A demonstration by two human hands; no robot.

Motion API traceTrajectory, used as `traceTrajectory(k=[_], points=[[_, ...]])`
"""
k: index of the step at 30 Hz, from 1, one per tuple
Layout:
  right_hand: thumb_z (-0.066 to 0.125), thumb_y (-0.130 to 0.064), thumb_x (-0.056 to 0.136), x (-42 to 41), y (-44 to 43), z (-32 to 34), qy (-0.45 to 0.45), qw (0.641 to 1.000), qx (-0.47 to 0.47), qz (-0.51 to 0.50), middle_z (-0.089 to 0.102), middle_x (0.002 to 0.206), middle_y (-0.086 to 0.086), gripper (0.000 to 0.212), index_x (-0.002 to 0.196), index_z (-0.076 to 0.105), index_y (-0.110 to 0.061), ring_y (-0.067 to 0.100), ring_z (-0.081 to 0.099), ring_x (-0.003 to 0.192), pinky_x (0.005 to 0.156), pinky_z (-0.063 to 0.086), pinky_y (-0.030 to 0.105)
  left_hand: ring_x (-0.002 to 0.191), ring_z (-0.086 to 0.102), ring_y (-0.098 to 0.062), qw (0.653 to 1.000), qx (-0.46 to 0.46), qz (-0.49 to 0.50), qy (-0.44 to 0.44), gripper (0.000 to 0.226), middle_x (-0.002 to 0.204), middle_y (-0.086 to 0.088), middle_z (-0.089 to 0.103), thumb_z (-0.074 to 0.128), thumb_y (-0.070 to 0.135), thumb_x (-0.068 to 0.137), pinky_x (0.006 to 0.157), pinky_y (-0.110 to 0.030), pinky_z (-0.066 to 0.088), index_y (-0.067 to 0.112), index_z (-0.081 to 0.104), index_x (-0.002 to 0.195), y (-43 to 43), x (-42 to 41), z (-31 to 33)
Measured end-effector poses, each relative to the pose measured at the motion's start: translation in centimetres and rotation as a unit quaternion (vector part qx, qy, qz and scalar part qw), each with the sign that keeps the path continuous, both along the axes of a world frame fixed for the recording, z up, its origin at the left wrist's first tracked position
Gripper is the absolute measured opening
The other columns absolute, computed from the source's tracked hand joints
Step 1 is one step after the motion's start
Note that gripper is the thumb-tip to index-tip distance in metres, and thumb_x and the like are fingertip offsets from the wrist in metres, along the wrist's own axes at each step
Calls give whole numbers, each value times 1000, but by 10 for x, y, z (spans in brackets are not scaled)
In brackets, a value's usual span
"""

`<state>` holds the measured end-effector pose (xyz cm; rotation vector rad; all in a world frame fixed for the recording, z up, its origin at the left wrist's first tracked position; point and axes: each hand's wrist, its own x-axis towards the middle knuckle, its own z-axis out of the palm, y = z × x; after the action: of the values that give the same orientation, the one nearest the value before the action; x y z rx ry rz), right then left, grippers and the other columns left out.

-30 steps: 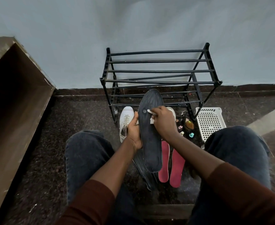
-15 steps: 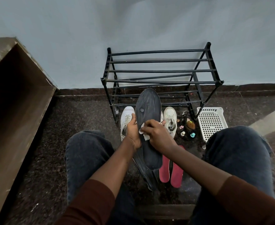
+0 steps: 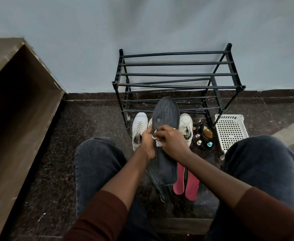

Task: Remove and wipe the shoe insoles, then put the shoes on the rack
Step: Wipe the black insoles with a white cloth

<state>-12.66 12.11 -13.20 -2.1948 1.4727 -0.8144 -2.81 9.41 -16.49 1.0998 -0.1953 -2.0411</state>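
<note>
The left hand (image 3: 148, 143) grips the left edge of a dark insole (image 3: 166, 136) held upright between the knees, near the rack (image 3: 177, 84). The right hand (image 3: 173, 141) pinches a white wipe (image 3: 157, 142) against it. Bare floor (image 3: 94, 122) lies left of the rack. Two white shoes (image 3: 139, 129) stand before it; two red insoles (image 3: 192, 186) and another dark one lie nearer. One white basket (image 3: 231, 131) sits right.

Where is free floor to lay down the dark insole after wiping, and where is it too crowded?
Bare floor lies left of the white shoe, between it and the wooden box. The shoe rack bars are also bare. Crowded: the strip from the red insoles past the small bottles to the white basket.
</note>
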Motion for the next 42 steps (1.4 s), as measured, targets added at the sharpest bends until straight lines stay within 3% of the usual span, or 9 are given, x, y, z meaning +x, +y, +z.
traceTrajectory(k=[7, 9, 14, 17, 21, 25, 34, 39, 42], points=[[58, 10, 61, -1, 7, 5, -11, 998, -47, 46, 64, 74, 14, 23, 74, 73, 0, 27, 64, 63, 60, 52, 29, 75, 70, -24, 1000, 4, 3, 11, 55, 89, -15, 65, 25, 35, 99, 70, -26, 57, 0, 67, 90, 1, -2, 1], [62, 10, 62, 2, -2, 4, 10, 999, -46, 28, 64, 74, 15, 20, 76, 73, 1, 29, 63, 61, 56, 52, 30, 98, 67, -26, 1000, 10, 8, 20, 45, 105, -19, 59, 28, 35, 98, 89, -26, 50, 3, 59, 106, 2, -3, 0], [61, -2, 82, -1, -31, 5, 24, 997, -2, -67, 65, 93, 18, 19, 98, 71, 0, 36, 62, 84, 72, 50, 39, 83, 69, -25, 998, 21, -23, 55, 53, 90, -16, 68, 35, 38, 95, 84, -34, 51, 2, 73, 89, 11, -9, 8], [61, -1, 82, 1, -27, 5, 5, 998, -7, -65, 66, 96, 16, 18, 97, 72, -2, 33, 62, 87, 76, 51, 40, 103, 61, -28, 998, 29, -28, 41, 50, 107, -17, 64, 36, 39, 94, 101, -37, 43, 3, 65, 112, 11, -9, 11], [64, 8, 73, -3, -7, -1, -7, 1000, -19, -15, 67, 90, 14, 19, 86, 74, -2, 31, 65, 80, 71, 54, 40, 71, 70, -24, 999, 26, -19, 6, 56, 79, -15, 68, 30, 36, 98, 65, -27, 57, 4, 72, 78, 7, -6, 6], [56, 9, 68, -1, 19, -3, -38, 998, -27, 29, 67, 84, 15, 23, 82, 74, 1, 29, 66, 76, 71, 52, 31, 64, 70, -21, 1000, 0, -18, -8, 73, 71, -10, 71, 23, 39, 100, 60, -25, 56, 5, 75, 63, 3, -5, -1], [58, 7, 68, -18, 21, -3, -6, 989, -55, 137, 66, 88, 13, 23, 84, 73, -2, 28, 63, 75, 70, 48, 26, 98, 66, -32, 999, -14, -33, 20, 83, 104, -21, 69, 22, 65, 93, 98, -39, 46, -2, 71, 102, 3, -3, 7], [60, -2, 71, -12, -13, 2, 12, 998, -64, 19, 65, 79, 16, 14, 79, 72, -1, 33, 64, 66, 58, 55, 39, 84, 70, -25, 998, -24, -32, 51, 77, 90, -15, 70, 32, 69, 89, 80, -32, 56, 6, 76, 90, 8, -6, 12], [60, -2, 76, -13, -36, 7, 19, 997, -56, -48, 66, 83, 19, 15, 84, 73, 1, 36, 64, 73, 67, 53, 38, 91, 69, -27, 998, -21, -56, 38, 67, 100, -17, 69, 40, 61, 90, 97, -37, 44, 4, 73, 102, 15, -12, 16]])
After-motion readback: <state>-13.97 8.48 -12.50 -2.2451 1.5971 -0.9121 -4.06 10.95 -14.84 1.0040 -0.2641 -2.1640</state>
